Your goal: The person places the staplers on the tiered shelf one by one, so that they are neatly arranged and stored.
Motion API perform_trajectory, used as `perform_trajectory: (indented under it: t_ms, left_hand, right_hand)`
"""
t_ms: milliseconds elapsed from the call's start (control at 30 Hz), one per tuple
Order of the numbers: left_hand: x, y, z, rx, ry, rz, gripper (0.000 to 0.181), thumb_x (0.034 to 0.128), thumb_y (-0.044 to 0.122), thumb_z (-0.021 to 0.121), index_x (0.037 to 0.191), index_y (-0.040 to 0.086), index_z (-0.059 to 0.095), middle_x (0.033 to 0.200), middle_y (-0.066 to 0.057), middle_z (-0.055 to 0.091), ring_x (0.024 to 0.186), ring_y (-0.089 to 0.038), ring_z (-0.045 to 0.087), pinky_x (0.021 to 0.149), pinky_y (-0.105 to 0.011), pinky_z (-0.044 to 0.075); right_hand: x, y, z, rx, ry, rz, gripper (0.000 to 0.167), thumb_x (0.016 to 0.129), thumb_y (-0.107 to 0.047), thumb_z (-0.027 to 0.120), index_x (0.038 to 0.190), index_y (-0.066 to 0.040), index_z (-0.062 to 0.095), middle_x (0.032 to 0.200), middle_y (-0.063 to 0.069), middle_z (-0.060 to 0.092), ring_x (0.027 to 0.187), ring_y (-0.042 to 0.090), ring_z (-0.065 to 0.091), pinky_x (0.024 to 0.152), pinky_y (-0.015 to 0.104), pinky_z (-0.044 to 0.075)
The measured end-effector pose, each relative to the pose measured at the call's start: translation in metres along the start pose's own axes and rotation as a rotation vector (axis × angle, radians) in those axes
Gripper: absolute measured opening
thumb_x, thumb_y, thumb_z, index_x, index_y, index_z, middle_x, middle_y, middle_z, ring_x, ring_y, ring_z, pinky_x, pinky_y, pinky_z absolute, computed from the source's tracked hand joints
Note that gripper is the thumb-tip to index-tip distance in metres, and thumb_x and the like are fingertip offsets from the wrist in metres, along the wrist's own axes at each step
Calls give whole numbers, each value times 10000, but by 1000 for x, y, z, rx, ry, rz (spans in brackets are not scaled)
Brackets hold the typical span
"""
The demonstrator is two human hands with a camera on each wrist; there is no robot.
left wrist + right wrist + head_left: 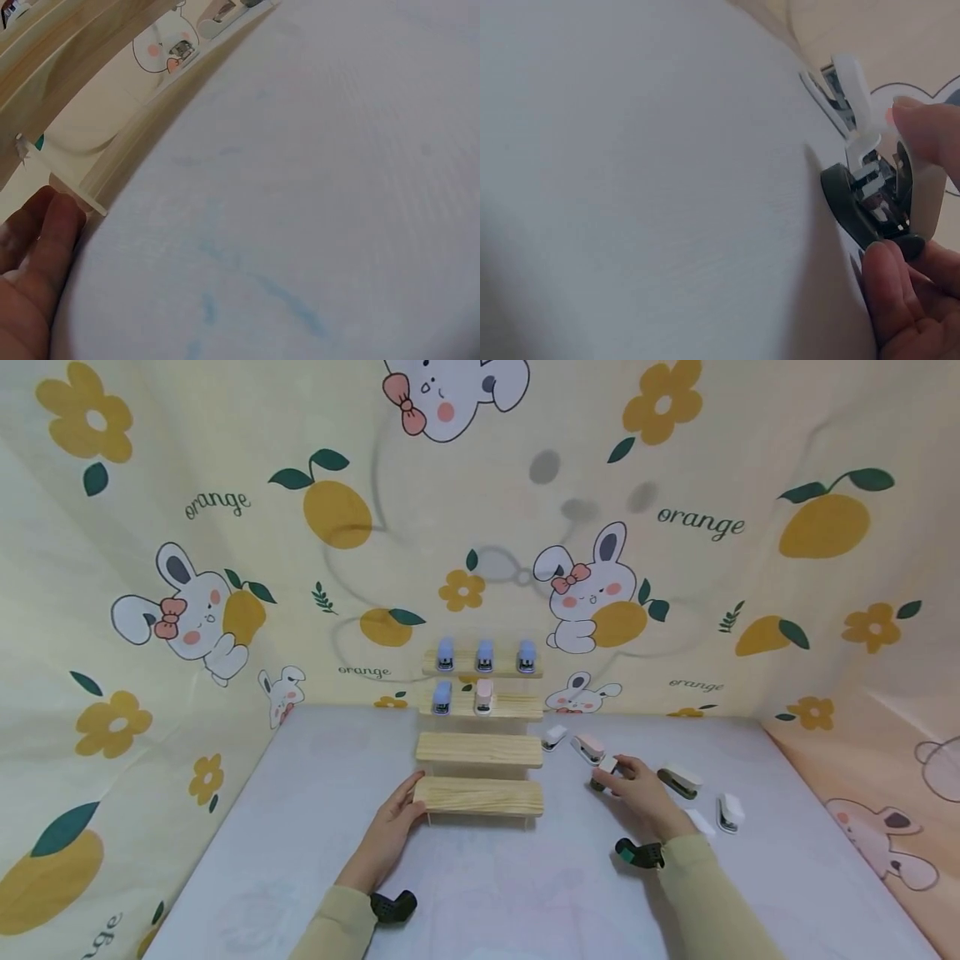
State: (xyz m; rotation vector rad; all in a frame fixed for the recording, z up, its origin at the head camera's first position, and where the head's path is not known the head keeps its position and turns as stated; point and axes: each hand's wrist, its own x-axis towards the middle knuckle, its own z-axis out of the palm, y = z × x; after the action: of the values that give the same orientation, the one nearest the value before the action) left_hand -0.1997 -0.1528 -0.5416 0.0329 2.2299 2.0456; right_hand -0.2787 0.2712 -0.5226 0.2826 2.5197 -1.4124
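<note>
My right hand [643, 793] pinches a small stapler [927, 196] with a white top and a dark green base. In the right wrist view, the thumb lies on its top and the fingers on its base, just over the table. My left hand [390, 833] holds the left end of the lowest board of a tiered wooden shelf [480, 796]; the left wrist view has its fingertips beside the shelf's end support. Three blue staplers [485, 656] stand on the top tier. On the tier below are a blue stapler [442, 697] and a pink stapler [483, 695].
Right of the shelf lie a white stapler [555, 737] and a pink-topped stapler [587, 748]. Farther right are a dark-based stapler [681, 780], a white stapler [729, 812] and a white object [702, 823] partly behind the right wrist. A printed cloth [495, 485] hangs behind the white table [517, 893].
</note>
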Motion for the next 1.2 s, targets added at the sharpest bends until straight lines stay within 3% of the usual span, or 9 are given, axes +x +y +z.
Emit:
perform_trajectory:
  t_ms: [267,367,567,767,1000,1200]
  left_hand:
    - [2,1,-4,45,-19,-7,528,988,279,526,1482,348,353,1468,-83,435,1344,-230,392,1140,-488,235]
    - [2,6,-5,17,-31,-19,540,992,237,531,1495,304,346,1475,-138,415,1341,-266,394,1131,-498,255]
    - [4,11,-3,-187,-78,-80,572,999,126,507,1524,210,297,1483,-216,357,1283,-305,446,1039,-435,419]
    - [1,7,-6,-281,-46,-139,575,978,144,531,1513,216,331,1527,-187,295,1266,-276,476,1005,-385,453]
    - [-2,7,-4,-290,-42,-131,584,986,203,551,1522,213,320,1547,-189,257,1302,-278,441,1032,-393,424]
    - [0,6,-1,-299,-53,-129,569,1005,195,515,1528,239,298,1581,-132,198,1350,-275,378,1058,-398,392]
  right_hand:
    - [-4,1,0,1,18,-20,930,825,-593,666,1494,-76,279,1553,235,214,1383,415,259,1098,569,282]
    - [-2,1,0,8,11,-24,930,819,-598,670,1489,-79,286,1552,230,222,1381,406,269,1103,563,279]
    - [-2,3,-1,-10,20,-16,945,819,-612,659,1496,-77,272,1539,231,246,1361,408,288,1092,587,278]
    - [-2,5,1,-1,8,-34,931,814,-614,663,1487,-91,287,1479,214,336,1319,371,349,1079,556,320]
    - [-7,4,4,-4,11,-55,904,804,-596,688,1460,-97,316,1363,173,424,1183,326,424,976,497,418]
    - [-7,3,1,67,-3,-56,884,812,-596,678,1445,-114,294,1426,163,374,1201,320,457,976,490,424]
